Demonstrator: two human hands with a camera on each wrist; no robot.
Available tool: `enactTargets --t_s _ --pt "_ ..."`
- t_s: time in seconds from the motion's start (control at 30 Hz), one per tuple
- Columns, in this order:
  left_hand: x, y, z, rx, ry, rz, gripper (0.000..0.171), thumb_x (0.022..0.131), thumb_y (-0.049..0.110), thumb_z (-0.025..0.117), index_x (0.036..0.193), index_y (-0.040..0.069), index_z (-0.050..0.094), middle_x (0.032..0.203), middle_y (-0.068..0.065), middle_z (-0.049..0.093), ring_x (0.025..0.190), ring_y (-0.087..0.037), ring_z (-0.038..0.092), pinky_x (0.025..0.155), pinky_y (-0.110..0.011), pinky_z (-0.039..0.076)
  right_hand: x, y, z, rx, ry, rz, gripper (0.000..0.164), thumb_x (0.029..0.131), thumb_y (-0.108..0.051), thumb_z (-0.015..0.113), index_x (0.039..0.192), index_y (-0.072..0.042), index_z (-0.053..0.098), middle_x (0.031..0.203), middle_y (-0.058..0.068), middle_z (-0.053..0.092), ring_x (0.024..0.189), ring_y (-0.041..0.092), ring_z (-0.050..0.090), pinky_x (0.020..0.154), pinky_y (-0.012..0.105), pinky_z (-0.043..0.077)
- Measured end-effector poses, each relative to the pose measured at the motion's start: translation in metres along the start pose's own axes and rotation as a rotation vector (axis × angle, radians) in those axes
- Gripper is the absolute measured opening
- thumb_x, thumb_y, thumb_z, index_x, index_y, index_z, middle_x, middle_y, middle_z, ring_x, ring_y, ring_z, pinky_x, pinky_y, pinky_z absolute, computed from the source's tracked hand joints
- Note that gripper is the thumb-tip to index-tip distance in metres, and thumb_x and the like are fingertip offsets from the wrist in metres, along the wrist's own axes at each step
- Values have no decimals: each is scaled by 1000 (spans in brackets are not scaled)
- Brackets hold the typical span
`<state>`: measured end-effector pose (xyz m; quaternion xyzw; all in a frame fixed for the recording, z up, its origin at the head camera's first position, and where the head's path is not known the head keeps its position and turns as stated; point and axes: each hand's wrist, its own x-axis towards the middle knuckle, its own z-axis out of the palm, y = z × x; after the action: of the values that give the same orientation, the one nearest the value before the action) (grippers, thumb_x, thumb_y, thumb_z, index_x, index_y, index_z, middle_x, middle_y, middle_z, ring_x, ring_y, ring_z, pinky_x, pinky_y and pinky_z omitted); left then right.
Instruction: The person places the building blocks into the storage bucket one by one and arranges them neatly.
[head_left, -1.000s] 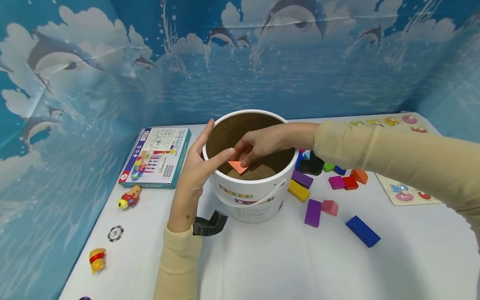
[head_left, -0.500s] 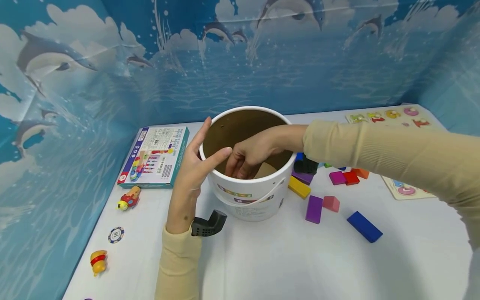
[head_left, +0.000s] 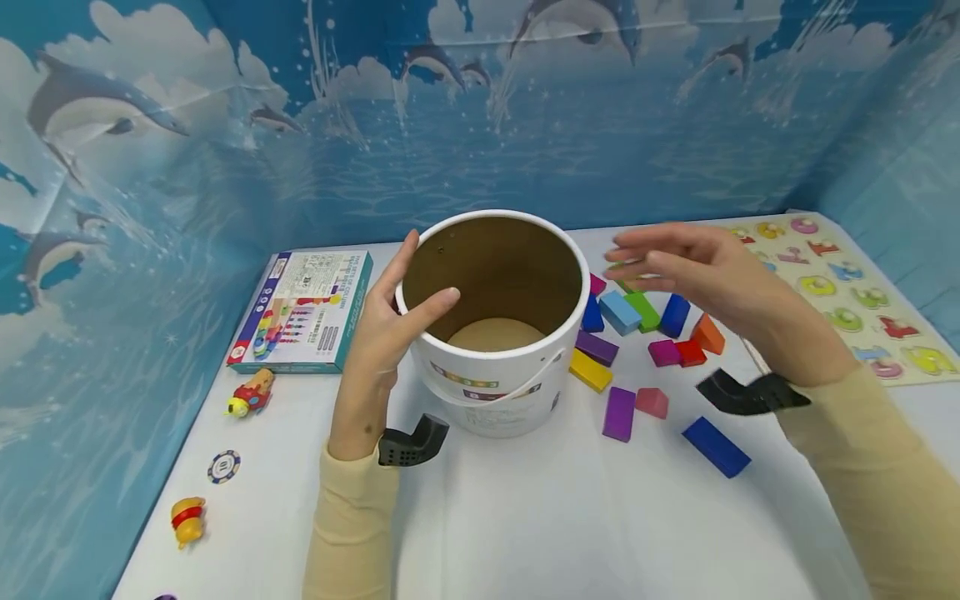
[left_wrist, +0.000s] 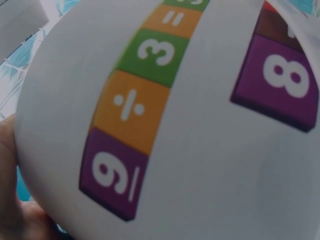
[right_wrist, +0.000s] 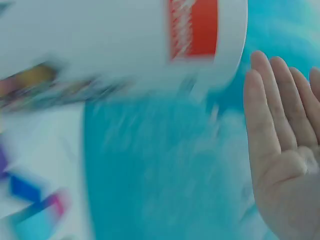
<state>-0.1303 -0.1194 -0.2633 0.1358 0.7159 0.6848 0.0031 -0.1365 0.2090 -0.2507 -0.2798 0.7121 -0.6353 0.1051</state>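
Head view. The bucket [head_left: 498, 421] stands upright between your hands, its long axis vertical and its mouth upward. Your left hand [head_left: 386, 325] grips its left side, thumb laid over the rim, fingers along the outer wall. Your right hand [head_left: 723, 279] holds nothing; its fingers are extended, pointing toward the bucket, and appear apart from it. Note the governing relation: the loose blocks lie beyond the bucket from your left hand and below your right, which is much the nearer. The light blue block [head_left: 620, 313] and the green block [head_left: 642, 311] lie below your right fingertips, slightly on your side of them; the longer side of each seems to run obliquely, away-left to near-right. The dark blue block [head_left: 716, 447] lies well nearer you than that hand, on a similar slant.

Left wrist view. The bucket's wall fills most of the field, with a printed number strip [left_wrist: 127, 107]; part of your left hand meets its edge.

Right wrist view. Your right palm is bare, its fingers straight. The bucket, with a red label [right_wrist: 195, 27], lies beyond the fingertips to one side; blocks show only as blurred colour.
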Motion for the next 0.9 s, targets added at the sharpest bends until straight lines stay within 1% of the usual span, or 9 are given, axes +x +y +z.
enactTargets --t_s 0.1,0.17,0.23,0.3,0.43,0.53,0.6,0.8,0.9 --pt "0 0 -2 -6 6 5 74 76 24 69 138 29 30 142 15 22 130 -10 19 101 -47 25 -42 43 -9 -50 156 174 33 94 -10 42 126 -3 46 115 7 56 104 15 54 87 30 44" --pt "0 0 -4 -16 10 13 73 76 22 68 138 28 30 142 15 22 130 -10 19 101 -47 25 -61 69 -4 -149 158 305 35 94 -17 44 127 -5 46 119 8 55 109 16 50 92 42 40" --pt "0 0 -6 -25 12 20 72 76 21 68 138 28 31 142 14 22 130 -10 19 101 -47 25 -74 90 7 -274 118 386 39 92 -20 47 129 -7 44 124 10 51 115 20 45 90 53 36" --pt "0 -1 -7 -27 15 26 72 76 21 68 138 27 31 142 13 23 130 -11 18 101 -47 24 -80 105 20 -348 70 396 45 90 -21 51 130 -4 41 128 16 46 119 28 39 90 60 32" --pt "0 -2 -8 -20 25 34 72 76 22 68 138 27 31 142 13 23 130 -10 18 102 -47 22 -81 120 46 -590 42 364 69 77 -35 67 131 -1 38 132 19 39 122 37 30 91 60 31" --pt "0 -2 -8 -16 30 39 72 76 23 68 138 27 32 142 13 23 130 -9 17 102 -47 21 -79 125 60 -780 71 326 80 67 -43 73 128 -1 42 131 20 39 123 39 27 92 61 27" --pt "1 -2 -7 -14 34 40 72 76 23 68 138 27 32 142 13 23 130 -8 17 102 -48 21 -78 127 64 -844 108 308 79 65 -43 75 126 -2 45 130 20 41 123 39 28 92 62 26" --pt "1 -2 -1 -37 21 26 72 76 21 68 138 27 31 142 14 23 130 -7 18 102 -47 21 -83 124 60 -755 155 311 72 67 -35 76 124 -6 43 121 17 47 109 34 43 80 49 46" --pt "2 -3 1 -49 16 17 72 76 20 68 138 27 31 141 15 23 129 -7 18 102 -47 21 -83 106 49 -622 162 271 68 71 -26 75 126 -7 40 116 12 49 102 26 49 72 36 51"
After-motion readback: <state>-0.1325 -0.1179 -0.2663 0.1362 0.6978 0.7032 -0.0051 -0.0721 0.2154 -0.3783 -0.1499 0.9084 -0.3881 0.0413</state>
